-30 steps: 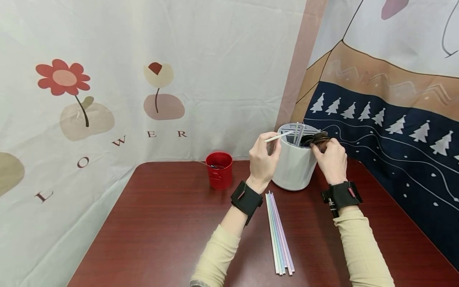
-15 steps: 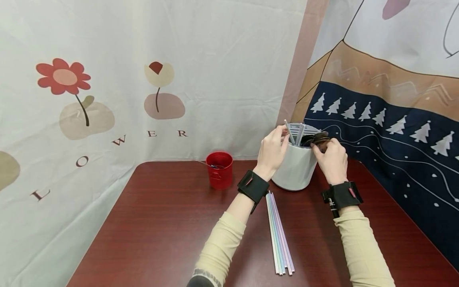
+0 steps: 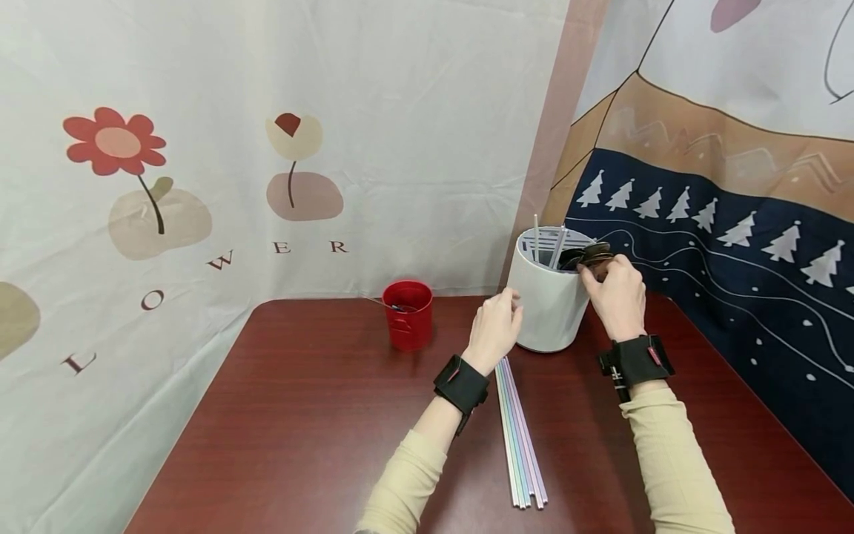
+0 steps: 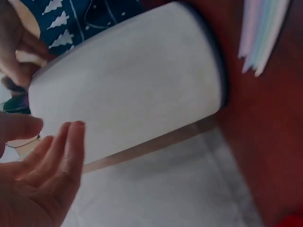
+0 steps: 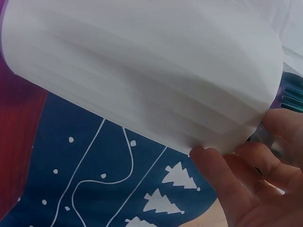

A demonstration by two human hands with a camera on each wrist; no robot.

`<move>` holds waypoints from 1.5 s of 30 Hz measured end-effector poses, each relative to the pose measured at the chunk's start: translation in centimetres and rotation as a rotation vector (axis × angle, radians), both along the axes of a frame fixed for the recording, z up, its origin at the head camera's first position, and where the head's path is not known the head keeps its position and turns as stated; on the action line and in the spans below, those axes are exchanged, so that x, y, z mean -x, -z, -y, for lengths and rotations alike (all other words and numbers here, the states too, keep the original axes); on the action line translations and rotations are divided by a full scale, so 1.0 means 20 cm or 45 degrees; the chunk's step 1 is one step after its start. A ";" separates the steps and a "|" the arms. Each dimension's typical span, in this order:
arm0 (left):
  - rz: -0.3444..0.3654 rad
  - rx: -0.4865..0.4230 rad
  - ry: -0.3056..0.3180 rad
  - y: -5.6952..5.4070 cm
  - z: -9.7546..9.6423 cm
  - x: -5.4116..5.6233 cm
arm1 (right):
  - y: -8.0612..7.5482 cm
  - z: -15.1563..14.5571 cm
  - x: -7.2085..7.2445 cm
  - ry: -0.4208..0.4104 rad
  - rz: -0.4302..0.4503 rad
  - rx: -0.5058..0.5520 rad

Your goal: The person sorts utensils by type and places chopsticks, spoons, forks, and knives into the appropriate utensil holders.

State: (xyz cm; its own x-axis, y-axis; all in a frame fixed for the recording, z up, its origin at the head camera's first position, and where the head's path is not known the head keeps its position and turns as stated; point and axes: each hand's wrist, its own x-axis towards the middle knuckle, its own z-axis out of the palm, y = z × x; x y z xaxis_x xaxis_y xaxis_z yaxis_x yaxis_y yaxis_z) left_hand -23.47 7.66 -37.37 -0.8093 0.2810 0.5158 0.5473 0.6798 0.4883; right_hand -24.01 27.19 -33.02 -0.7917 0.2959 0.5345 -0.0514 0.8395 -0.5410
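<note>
The work in hand looks like standing pastel straws (image 3: 523, 445) in the white utensil holder (image 3: 547, 315) while the holder is kept steady, so the bracing matters first: the right hand (image 3: 617, 297) pinches the holder's rim at about four o'clock, fingers bent there, though how firmly cannot be told. The left hand (image 3: 494, 328) is just outside the holder's wall toward eight o'clock, thumb and fingers apart with nothing between them. To do this well, I would take one straw at a time by its far end, the end nearest the holder, turn it upright over the rim and lower it on the roomier nine o'clock side, keeping the brace light so the holder does not tip. The loose straws lie together on the table (image 3: 313, 423), between six and seven o'clock from the holder. Inside, a white straw (image 3: 536, 237) stands near nine o'clock, and a paler cluster (image 3: 558, 248) leans near the middle. Dark spoons (image 3: 594, 254) crowd three to four o'clock beside the right hand, and a fork (image 5: 292, 98) shows there too; a straw aimed that way would probably snag. At nine o'clock, well apart, the red bucket (image 3: 409, 330) holds small items too indistinct to name.
</note>
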 end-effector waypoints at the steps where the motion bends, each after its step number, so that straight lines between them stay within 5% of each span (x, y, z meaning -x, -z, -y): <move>1: 0.041 0.023 0.009 0.03 0.00 -0.01 | 0.00 0.00 0.00 -0.002 -0.002 0.002; 9: 0.422 0.232 0.042 0.23 0.03 -0.13 | -0.01 0.00 0.00 -0.007 -0.010 0.010; 17: 0.548 0.325 -0.044 0.35 0.02 -0.21 | -0.01 0.00 -0.01 -0.008 0.005 0.012; 35: 0.659 0.344 -0.170 0.39 0.01 -0.24 | -0.01 0.00 -0.01 -0.004 0.013 0.004; 45: 0.683 0.472 -0.314 0.38 0.00 -0.24 | -0.01 0.01 -0.01 -0.007 0.010 0.001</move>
